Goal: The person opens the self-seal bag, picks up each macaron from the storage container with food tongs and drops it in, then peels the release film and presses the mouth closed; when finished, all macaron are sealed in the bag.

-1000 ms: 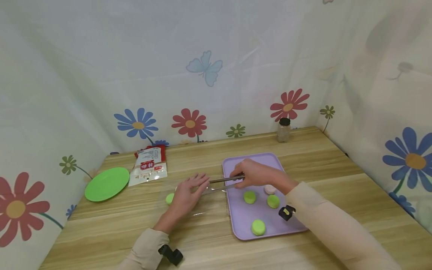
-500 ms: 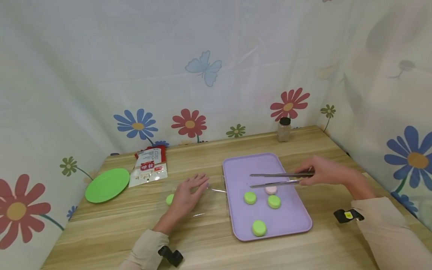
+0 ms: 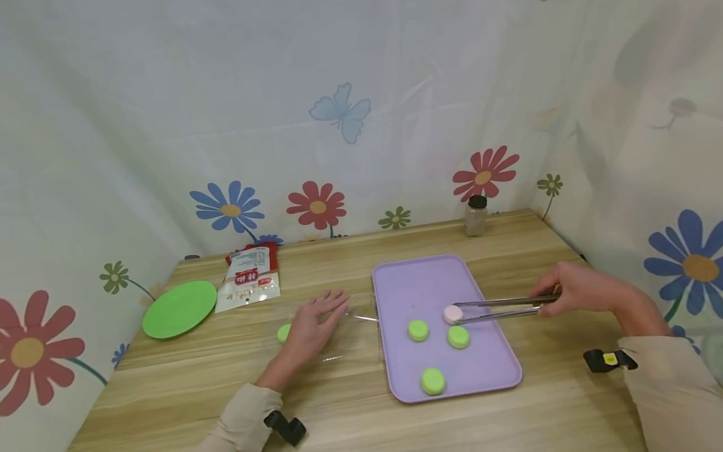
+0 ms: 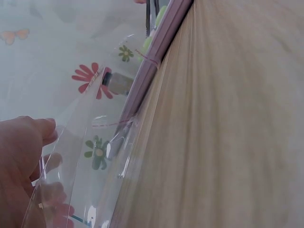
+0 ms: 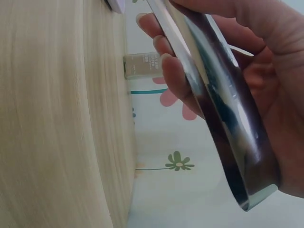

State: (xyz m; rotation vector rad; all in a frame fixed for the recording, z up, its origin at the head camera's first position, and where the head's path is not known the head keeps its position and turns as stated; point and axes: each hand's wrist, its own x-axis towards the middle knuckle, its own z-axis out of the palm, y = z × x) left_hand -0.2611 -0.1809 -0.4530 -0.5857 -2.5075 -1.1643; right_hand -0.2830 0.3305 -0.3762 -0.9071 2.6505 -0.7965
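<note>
My right hand grips metal tongs at the right side of the purple tray. The tong tips lie on both sides of a pale pink macaron on the tray. Several green macarons rest around it, one near the front edge. Left of the tray, my left hand holds a clear plastic bag; in the left wrist view the film runs between thumb and fingers. A green macaron shows through the bag, partly behind the hand. The right wrist view shows the tongs' bent end close up.
A green plate lies at the left edge of the wooden table. Behind the left hand are red and white food packets. A jar with a black lid stands at the back right, near the flowered curtain.
My right hand has drawn the tongs from the bag's mouth rightward across the tray, then brought their tips around the pink macaron. The left hand stays in place.
</note>
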